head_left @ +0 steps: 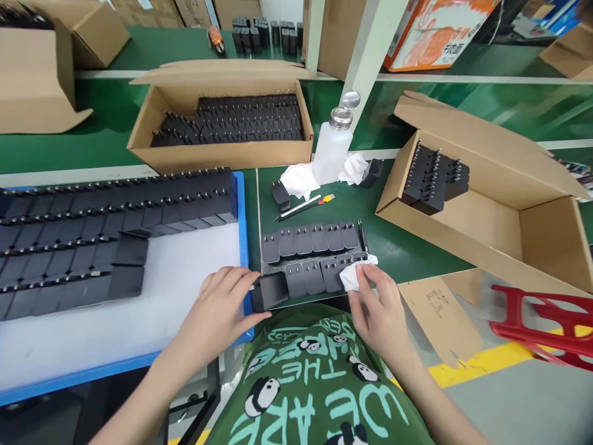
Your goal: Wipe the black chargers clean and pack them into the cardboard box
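Observation:
My left hand (227, 300) is closed on the left end of a black power adapter (273, 289) lying on its side at the near edge of the green bench. My right hand (377, 296) pinches a crumpled white wipe (351, 276), which rests against the right end of the front row of adapters. Behind that, a back row of black adapters (303, 241) stands with small metal pins showing. Tweezers (362, 236) lie at the right end of the rows. Beyond them are a white pen-like tool (299, 208) and a single adapter (280, 195).
A blue tray (243, 235) with several adapter rows lies left. Cardboard boxes holding adapters stand behind (231, 153) and to the right (482, 228). A white pump bottle (332, 148) stands among crumpled wipes (299, 179). A red stool (546, 321) is at lower right.

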`<state>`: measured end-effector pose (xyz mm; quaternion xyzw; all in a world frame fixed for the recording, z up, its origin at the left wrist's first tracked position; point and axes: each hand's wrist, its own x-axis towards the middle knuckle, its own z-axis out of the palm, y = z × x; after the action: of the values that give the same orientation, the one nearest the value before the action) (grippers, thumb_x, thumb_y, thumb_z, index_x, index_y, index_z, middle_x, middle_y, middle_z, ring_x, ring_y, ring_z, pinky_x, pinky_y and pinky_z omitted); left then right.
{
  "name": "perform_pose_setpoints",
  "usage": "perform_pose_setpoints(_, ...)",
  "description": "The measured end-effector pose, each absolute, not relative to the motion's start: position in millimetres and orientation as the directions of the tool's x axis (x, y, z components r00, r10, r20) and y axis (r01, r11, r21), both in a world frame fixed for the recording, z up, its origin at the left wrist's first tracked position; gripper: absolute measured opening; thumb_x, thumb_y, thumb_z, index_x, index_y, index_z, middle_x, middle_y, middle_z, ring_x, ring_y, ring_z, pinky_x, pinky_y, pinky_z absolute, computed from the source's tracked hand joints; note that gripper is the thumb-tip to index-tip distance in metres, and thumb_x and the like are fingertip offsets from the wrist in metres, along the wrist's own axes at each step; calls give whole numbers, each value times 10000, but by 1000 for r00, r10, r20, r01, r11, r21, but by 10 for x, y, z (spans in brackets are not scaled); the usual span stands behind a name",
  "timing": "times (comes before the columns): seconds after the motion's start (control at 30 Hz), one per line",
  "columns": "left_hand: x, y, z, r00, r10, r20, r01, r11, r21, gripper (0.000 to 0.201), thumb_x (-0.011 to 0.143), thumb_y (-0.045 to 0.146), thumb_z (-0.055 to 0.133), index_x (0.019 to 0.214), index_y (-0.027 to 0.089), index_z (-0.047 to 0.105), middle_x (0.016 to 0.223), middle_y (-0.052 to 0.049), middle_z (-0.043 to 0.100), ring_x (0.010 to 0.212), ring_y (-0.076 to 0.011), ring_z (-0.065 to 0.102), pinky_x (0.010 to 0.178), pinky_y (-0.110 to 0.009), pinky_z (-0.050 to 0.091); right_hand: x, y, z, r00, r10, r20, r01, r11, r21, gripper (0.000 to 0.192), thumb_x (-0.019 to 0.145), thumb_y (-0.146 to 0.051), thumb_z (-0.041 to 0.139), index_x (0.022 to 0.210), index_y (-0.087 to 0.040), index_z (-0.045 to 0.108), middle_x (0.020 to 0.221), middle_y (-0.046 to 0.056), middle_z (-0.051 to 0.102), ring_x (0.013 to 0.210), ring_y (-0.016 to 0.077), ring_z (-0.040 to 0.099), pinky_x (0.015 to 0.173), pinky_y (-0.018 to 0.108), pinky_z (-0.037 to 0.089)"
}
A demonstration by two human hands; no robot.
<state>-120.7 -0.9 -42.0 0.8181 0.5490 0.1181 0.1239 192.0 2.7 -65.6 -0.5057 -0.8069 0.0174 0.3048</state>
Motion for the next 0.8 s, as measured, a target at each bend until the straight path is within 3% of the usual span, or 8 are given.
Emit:
perform_pose_setpoints(0.2, -904, -4, -509, 255, 963, 82, 794, -257, 550, 517, 869, 378, 674, 1315, 228, 461, 1166, -107, 603, 1036, -289, 643, 877, -434, 566, 1542, -10, -721, -436, 738, 515, 690, 642, -334, 535, 896, -136, 540, 1426, -149, 465, 1163, 166, 668, 1105, 318, 622, 923, 517, 537)
perform_pose_setpoints(0.33, -858, -19, -534, 252, 960, 121, 765, -274, 582, 504, 844, 151, 550, 1321, 266, 431, 1073, -69, 591, 901, -231, 671, 789, -374, 596, 1147, 0, -655, -570, 584, 577, 501, 804, -320, 282, 931, -116, 471, 1150, -136, 648, 996, 82, 721, 934, 197, 651, 847, 348, 570)
perform_pose_setpoints(0.4, -894, -18, -461, 250, 959, 132, 769, -279, 574, 570, 812, 140, 559, 1343, 282, 405, 1065, -59, 588, 861, -222, 669, 734, -357, 602, 1144, 61, -497, -603, 539, 587, 353, 841, -410, 287, 937, -98, 427, 1073, -151, 674, 942, 41, 712, 834, 120, 645, 769, 233, 570)
perform_pose_setpoints(0.47, -933, 33, -309, 244, 957, 156, 781, -289, 554, 577, 815, 244, 639, 1342, 291, 409, 1114, -66, 582, 859, -231, 663, 721, -372, 597, 1345, 199, -248, -552, 606, 572, 294, 784, -547, 329, 919, -73, 414, 1083, -160, 685, 958, 36, 703, 825, 86, 651, 724, 179, 562)
perform_pose_setpoints(0.53, -911, 175, -99, 247, 948, 198, 784, -316, 534, 528, 827, 405, 686, 1286, 275, 461, 1126, -76, 586, 875, -251, 651, 746, -409, 583, 1703, 461, 40, -415, 735, 536, 435, 678, -593, 348, 906, -80, 433, 1091, -202, 702, 996, 34, 706, 893, 104, 668, 748, 208, 572)
perform_pose_setpoints(0.57, -854, 291, 10, 254, 945, 208, 771, -328, 545, 493, 840, 458, 673, 1252, 260, 487, 1112, -80, 594, 899, -263, 643, 779, -434, 571, 1906, 651, 173, -334, 780, 530, 609, 608, -510, 335, 912, -115, 447, 1065, -245, 715, 1014, 17, 713, 927, 126, 673, 787, 250, 578)
perform_pose_setpoints(0.67, -459, 834, 238, 326, 937, 123, 662, -320, 678, 419, 884, 421, 626, 1229, 212, 514, 1133, -96, 608, 1064, -295, 596, 958, -519, 494, 2391, 1415, 418, -152, 854, 498, 800, 402, -446, 351, 929, -104, 412, 1120, -175, 698, 1138, 103, 683, 1098, 232, 631, 957, 433, 530)
perform_pose_setpoints(0.8, 416, 1815, 168, 398, 916, 48, 587, -295, 754, 588, 839, 356, 728, 1342, 193, 471, 1233, -98, 597, 1015, -225, 626, 899, -416, 550, 2481, 2393, 338, -203, 935, 292, 902, 294, -315, 210, 965, -266, 581, 1117, -138, 648, 1156, 92, 652, 1059, 215, 635, 954, 444, 527)
